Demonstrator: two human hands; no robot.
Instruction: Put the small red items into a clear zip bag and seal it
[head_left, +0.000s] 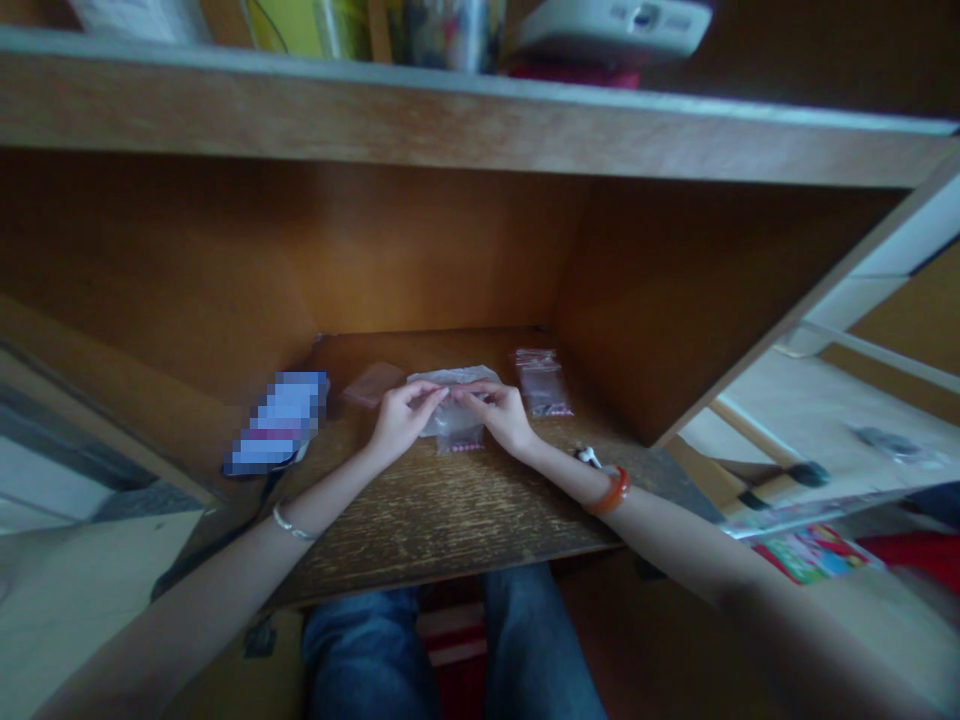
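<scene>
Fingers of the left hand [405, 418] and right hand [499, 415] pinch the top edge of a clear plastic bag [454, 398] at the middle of the wooden desk [442, 520]. A slack pinch could let the slick bag slide free.

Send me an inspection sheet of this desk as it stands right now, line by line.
Surface: dark wood-grain desktop beneath a wooden shelf.
Job's things: clear plastic bag between the hands; small zip bag just below it; second small zip bag behind, with pinkish contents.
Clutter: flat pinkish packet; pixelated object at left; small white item near the right wrist.
Grippers: bare left hand and right hand, fingertips meeting over the bag; any pinch unclear.
Cables: dark cord-like line at left, unclear.
Surroundings: jeans-covered legs below; colourful booklet at lower right.
</scene>
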